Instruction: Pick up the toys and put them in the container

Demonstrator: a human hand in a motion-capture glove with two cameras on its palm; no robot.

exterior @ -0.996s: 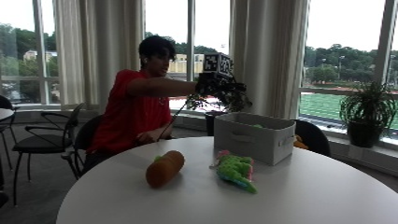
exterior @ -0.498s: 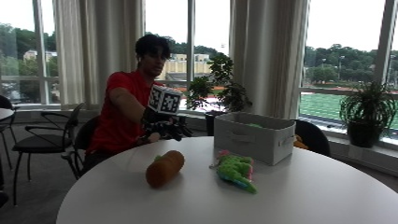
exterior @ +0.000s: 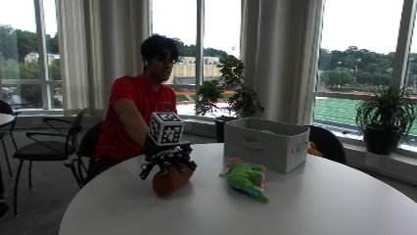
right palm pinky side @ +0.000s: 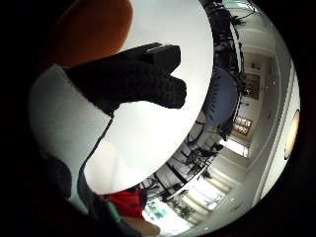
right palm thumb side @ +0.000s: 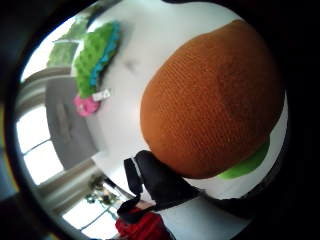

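Observation:
An orange plush toy (exterior: pixel 171 181) lies on the round white table (exterior: pixel 326 205) in front of the person. My gloved right hand (exterior: pixel 166 159) hangs right over it with fingers spread downward around its top; I cannot tell whether they touch it. In the thumb side palm view the orange toy (right palm thumb side: pixel 210 100) sits close to the palm, with a black finger (right palm thumb side: pixel 160 182) beside it. A green plush toy (exterior: pixel 246 177) with pink parts lies to the side, between the orange toy and the grey fabric container (exterior: pixel 266 144). The fingers (right palm pinky side: pixel 128 81) show nearly straight over the tabletop.
Dark chairs (exterior: pixel 39 147) stand beside the person. Another dark chair (exterior: pixel 326 142) sits behind the container. Potted plants (exterior: pixel 231 95) (exterior: pixel 384 117) line the window sill beyond the table.
The gloved hand came down from shoulder height near the container, moved back toward the person and now hovers over the orange toy. Both toys lie where they were.

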